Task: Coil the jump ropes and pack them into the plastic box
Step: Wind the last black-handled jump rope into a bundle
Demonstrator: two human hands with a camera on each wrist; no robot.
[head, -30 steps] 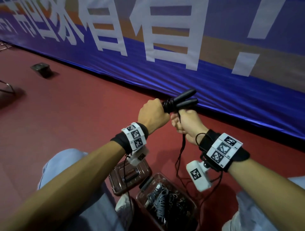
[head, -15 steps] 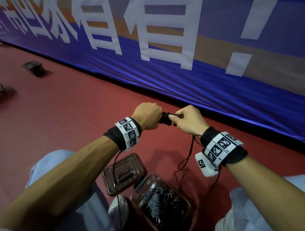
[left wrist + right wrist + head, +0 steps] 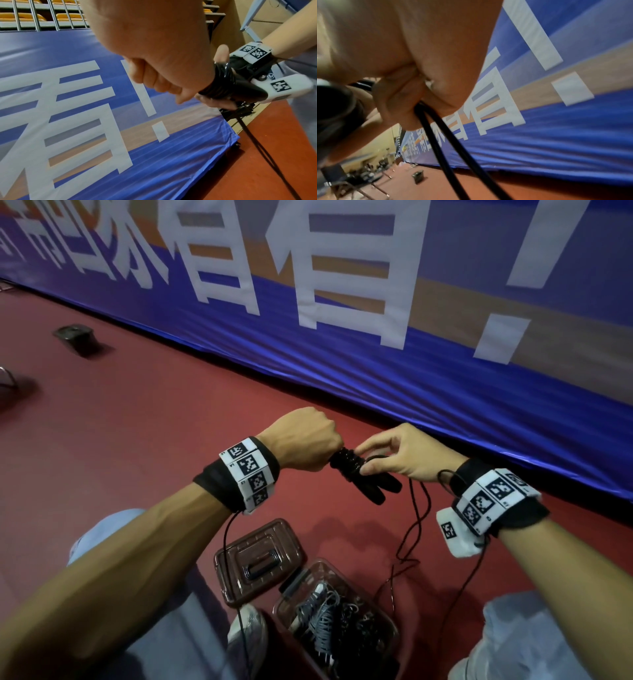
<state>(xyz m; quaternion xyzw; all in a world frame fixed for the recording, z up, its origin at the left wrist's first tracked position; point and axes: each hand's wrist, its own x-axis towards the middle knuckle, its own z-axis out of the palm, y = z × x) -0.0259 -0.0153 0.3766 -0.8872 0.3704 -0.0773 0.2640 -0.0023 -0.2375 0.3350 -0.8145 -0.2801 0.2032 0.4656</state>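
L hand (image 3: pixel 301 440) grips rope handles (image 3: pixel 373 487); R hand (image 3: pixel 407 453) pinches cord (image 3: pixel 416 518).

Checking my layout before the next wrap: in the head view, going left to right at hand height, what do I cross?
Left wristband → left hand → black jump rope handles wound with cord → right hand → right wristband.
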